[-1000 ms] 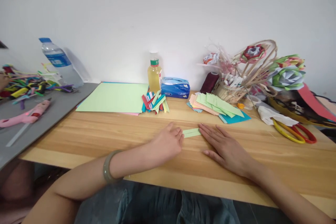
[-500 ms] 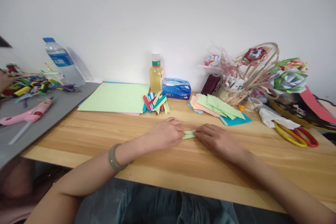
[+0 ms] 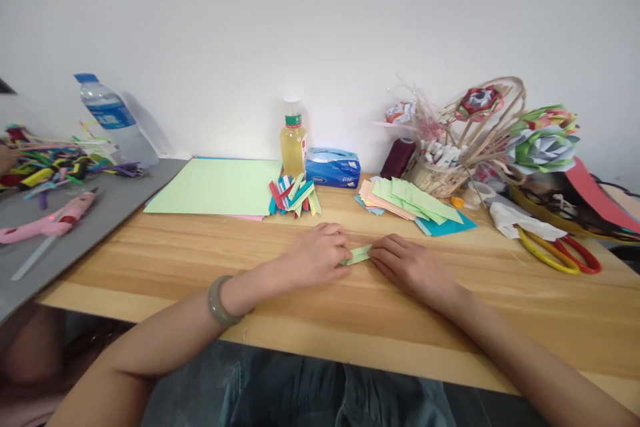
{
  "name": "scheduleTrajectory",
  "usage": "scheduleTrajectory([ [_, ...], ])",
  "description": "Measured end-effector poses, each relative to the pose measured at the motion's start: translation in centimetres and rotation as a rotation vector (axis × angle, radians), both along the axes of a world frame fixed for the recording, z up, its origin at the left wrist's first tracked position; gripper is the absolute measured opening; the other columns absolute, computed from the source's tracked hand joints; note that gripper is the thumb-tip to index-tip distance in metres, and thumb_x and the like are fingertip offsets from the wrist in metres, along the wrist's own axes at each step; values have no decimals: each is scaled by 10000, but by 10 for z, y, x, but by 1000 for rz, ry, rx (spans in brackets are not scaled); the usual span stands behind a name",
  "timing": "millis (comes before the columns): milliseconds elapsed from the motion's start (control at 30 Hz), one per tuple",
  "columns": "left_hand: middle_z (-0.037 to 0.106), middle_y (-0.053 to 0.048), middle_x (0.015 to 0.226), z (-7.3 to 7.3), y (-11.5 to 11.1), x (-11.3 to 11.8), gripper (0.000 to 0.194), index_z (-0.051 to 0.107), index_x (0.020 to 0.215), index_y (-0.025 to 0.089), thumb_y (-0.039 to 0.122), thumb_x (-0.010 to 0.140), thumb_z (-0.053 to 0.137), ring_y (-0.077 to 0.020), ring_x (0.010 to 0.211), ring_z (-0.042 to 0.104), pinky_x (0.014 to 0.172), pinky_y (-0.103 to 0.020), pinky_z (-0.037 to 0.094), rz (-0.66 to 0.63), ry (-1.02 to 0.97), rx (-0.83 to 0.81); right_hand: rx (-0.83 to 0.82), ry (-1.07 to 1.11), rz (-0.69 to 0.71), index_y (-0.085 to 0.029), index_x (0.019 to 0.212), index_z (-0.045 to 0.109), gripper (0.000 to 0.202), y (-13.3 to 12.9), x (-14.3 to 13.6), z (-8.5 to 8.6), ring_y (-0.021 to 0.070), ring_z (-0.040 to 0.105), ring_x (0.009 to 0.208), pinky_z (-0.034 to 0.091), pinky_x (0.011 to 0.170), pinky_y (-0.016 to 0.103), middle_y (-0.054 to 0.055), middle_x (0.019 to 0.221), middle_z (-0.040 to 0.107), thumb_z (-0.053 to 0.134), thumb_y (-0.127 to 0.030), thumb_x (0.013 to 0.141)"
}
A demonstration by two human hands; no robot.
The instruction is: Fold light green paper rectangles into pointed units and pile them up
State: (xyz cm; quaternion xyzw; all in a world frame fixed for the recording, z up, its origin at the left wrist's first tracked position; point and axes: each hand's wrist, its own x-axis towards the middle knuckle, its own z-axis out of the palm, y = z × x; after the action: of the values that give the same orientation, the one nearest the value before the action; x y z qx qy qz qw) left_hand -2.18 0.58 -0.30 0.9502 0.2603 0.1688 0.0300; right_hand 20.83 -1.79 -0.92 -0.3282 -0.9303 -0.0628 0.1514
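Head view: a wooden table (image 3: 350,320) was crowded along its far edge with craft supplies. A large green sheet (image 3: 220,185) lay at back left, beside a heap of short coloured paper pieces (image 3: 295,195). Behind these stood a bottle of yellow liquid (image 3: 293,140) with a green-banded label and a blue tissue pack (image 3: 333,167); the print on both was too small to read. A fan of green, pink and teal paper rectangles (image 3: 413,203) lay right of centre, with a dark thread spool (image 3: 398,157), a wicker basket (image 3: 437,177) and paper flowers (image 3: 543,143) beyond. Yellow and red scissors (image 3: 557,252) lay at far right. On a grey board (image 3: 100,213) to the left were a pink glue gun (image 3: 50,221), a tangle of coloured strips (image 3: 45,163) and a water bottle (image 3: 113,117) with a blue label, its wording illegible.

Nothing stood between the hands and the work. A small pale green paper strip (image 3: 357,255) lay on the table at centre, near the front. The left hand (image 3: 317,257), a bangle (image 3: 219,300) on its wrist, had curled fingers pinched on the strip's left end; the right hand (image 3: 405,263) pinched the right end, only the middle of the strip showing between them.
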Motion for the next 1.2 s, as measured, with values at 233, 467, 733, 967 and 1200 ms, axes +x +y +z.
scheduleTrajectory([
  [233, 654, -23, 772, 0, -5, 9, 181, 689, 779, 169, 209, 856, 530, -171, 845, 526, 789, -287, 421, 140, -87, -134, -176, 157, -72, -181, 867, 615, 229, 8, 1, 0, 193, 537, 802, 465, 682, 316, 83, 830, 598, 402, -236, 928],
  [467, 645, -7, 768, 2, -4, 14, 98, 659, 793, 184, 224, 824, 575, -172, 828, 537, 743, -291, 444, 302, -153, -308, -348, 216, -145, -182, 824, 568, 159, 22, -1, -2, 193, 540, 786, 449, 692, 324, 67, 806, 597, 441, -235, 904],
  [733, 634, -4, 741, -2, -2, 17, 93, 635, 738, 192, 151, 788, 568, -177, 840, 534, 738, -299, 441, 360, -201, -370, -439, 191, -283, -187, 798, 564, 95, 29, -5, -1, 177, 549, 734, 418, 637, 282, 46, 789, 610, 496, -228, 850],
  [967, 631, -8, 701, 2, -4, 18, 112, 630, 707, 190, 140, 777, 558, -194, 838, 511, 708, -303, 424, 377, -166, -377, -434, 134, -324, -188, 781, 546, 106, 29, -6, 4, 185, 548, 755, 402, 644, 279, 51, 805, 607, 510, -258, 853],
  [1200, 645, -13, 753, 4, -3, 19, 155, 625, 711, 184, 95, 770, 511, -198, 859, 505, 725, -309, 424, 380, -126, -360, -428, 120, -348, -182, 790, 553, 112, 28, -7, 4, 192, 550, 769, 404, 658, 288, 64, 819, 613, 493, -249, 858],
])
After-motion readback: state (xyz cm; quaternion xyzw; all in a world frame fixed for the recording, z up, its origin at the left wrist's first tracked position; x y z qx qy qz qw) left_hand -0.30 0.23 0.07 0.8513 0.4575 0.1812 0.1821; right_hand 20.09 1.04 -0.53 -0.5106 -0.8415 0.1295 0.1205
